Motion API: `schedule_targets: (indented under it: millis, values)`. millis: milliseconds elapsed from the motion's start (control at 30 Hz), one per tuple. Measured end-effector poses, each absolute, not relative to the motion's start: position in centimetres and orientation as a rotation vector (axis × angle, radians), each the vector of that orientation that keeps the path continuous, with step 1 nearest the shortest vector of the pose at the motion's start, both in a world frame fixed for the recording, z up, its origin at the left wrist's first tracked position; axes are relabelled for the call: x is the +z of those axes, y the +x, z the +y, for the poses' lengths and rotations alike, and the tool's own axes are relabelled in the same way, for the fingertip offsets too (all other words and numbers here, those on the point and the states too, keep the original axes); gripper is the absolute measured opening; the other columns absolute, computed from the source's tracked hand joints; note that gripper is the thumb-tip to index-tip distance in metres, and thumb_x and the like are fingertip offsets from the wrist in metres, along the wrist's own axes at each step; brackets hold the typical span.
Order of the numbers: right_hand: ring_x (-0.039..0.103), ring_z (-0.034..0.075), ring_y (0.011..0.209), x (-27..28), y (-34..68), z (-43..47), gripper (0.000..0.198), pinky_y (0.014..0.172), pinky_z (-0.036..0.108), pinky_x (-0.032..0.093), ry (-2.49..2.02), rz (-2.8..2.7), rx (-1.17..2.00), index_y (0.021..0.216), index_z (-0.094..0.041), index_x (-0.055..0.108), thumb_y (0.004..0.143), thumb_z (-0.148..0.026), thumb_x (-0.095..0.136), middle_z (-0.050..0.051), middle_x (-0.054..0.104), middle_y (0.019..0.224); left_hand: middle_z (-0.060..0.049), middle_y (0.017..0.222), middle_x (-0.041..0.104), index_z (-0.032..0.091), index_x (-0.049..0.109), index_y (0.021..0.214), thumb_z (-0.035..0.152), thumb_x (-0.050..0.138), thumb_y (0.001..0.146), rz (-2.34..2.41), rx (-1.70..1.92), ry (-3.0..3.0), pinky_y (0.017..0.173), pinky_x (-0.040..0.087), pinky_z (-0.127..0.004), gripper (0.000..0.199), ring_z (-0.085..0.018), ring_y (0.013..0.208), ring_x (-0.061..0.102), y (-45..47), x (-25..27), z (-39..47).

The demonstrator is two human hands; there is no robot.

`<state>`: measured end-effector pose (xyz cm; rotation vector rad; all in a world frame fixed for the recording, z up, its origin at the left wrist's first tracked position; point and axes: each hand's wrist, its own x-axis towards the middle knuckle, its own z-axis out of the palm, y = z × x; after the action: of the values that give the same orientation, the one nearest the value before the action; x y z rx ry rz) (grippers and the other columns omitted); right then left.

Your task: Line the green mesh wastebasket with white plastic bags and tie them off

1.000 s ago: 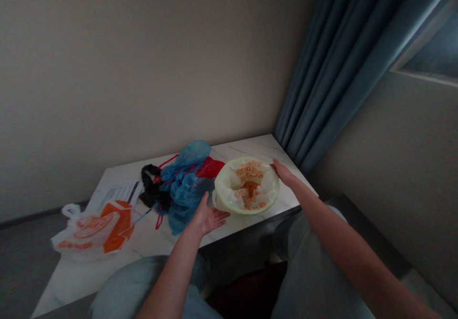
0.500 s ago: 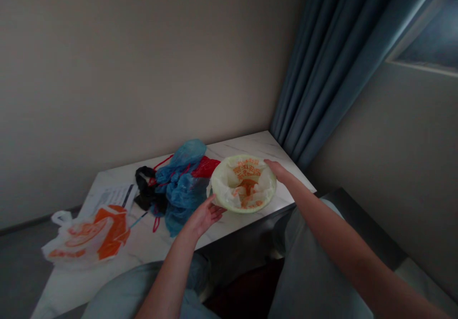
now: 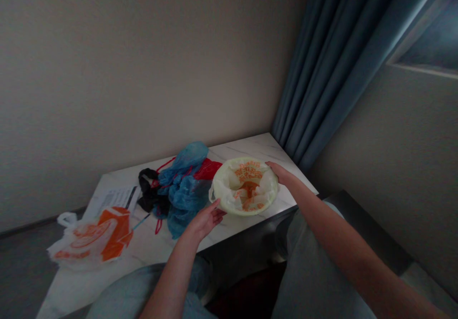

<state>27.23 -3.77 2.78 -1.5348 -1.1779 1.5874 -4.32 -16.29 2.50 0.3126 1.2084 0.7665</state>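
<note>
A round, pale green trash bin (image 3: 229, 211) stands at the table's near edge, its mouth toward me. Lining it is a white plastic bag (image 3: 263, 191) with orange print, folded over the rim; a loop of the bag sticks out on the left. My left hand (image 3: 206, 220) grips the bin's near left side, thumb at the rim and fingers curled below it. On the opposite side my right hand (image 3: 281, 173) holds the right rim, its fingers mostly hidden behind the bin.
Left of the bin lie crumpled blue plastic bags (image 3: 188, 192), a red bag (image 3: 208, 168) and a black bag (image 3: 152, 192). Farther left are a white and orange bag (image 3: 95, 238) and a printed sheet (image 3: 110, 202) on the marble-patterned table (image 3: 246, 145). Blue curtains (image 3: 322, 70) hang at right.
The whole view has shifted slightly. My left thumb sits a little lower on the bin's rim, and the bag's loop shows more clearly beside it. My right hand keeps its place.
</note>
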Motion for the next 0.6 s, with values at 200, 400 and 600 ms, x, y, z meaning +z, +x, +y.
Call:
schedule_targets:
  millis: [200, 400, 600]
  values:
    - [0.071, 0.025, 0.098, 3.5, 27.5, -3.9, 0.029, 0.091, 0.038, 0.056, -1.420, -0.971, 1.827, 0.090, -0.019, 0.067, 0.091, -0.031, 0.041, 0.011, 0.076, 0.098, -0.004, 0.073, 0.067, 0.016, 0.061, 0.092, 0.033, 0.070, 0.087, 1.228, 0.779, 0.305, 0.061, 0.052, -0.023, 0.020, -0.012, 0.059, 0.063, -4.4, 2.3, -16.5]
    - [0.072, 0.025, 0.095, 2.9, 27.8, -3.8, 0.028, 0.092, 0.040, 0.056, -1.385, -0.889, 1.846, 0.093, -0.018, 0.068, 0.093, -0.033, 0.044, 0.011, 0.076, 0.100, -0.003, 0.065, 0.064, 0.017, 0.060, 0.083, 0.034, 0.066, 0.089, 1.232, 0.762, 0.291, 0.055, 0.051, -0.023, 0.019, -0.011, 0.051, 0.058, -4.2, 2.7, -16.6]
    - [0.071, 0.022, 0.101, 2.4, 28.3, -3.7, 0.028, 0.093, 0.036, 0.056, -1.526, -0.950, 1.713, 0.102, -0.018, 0.066, 0.096, -0.036, 0.046, 0.011, 0.074, 0.109, -0.002, 0.063, 0.062, 0.017, 0.060, 0.082, 0.037, 0.065, 0.090, 1.217, 0.744, 0.289, 0.053, 0.048, -0.022, 0.022, -0.010, 0.049, 0.055, -4.2, 3.0, -16.6]
